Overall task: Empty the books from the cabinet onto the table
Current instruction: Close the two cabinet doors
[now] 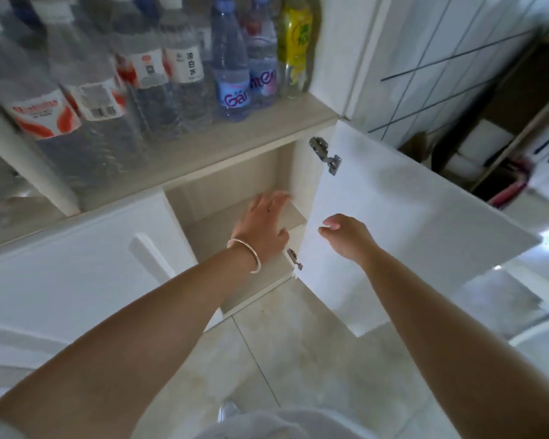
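cabinet (203, 185) is seen open, door (393, 217) swung toward 3 o'clock. left grip (263, 226) is reached inside, fingers spread, released. right grip (346, 236) is loosely curled, grasping nothing. no books can be made out.

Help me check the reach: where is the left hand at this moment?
In the head view, the left hand is centre frame, reaching into the open cabinet below the bottle shelf, just left of the open door.
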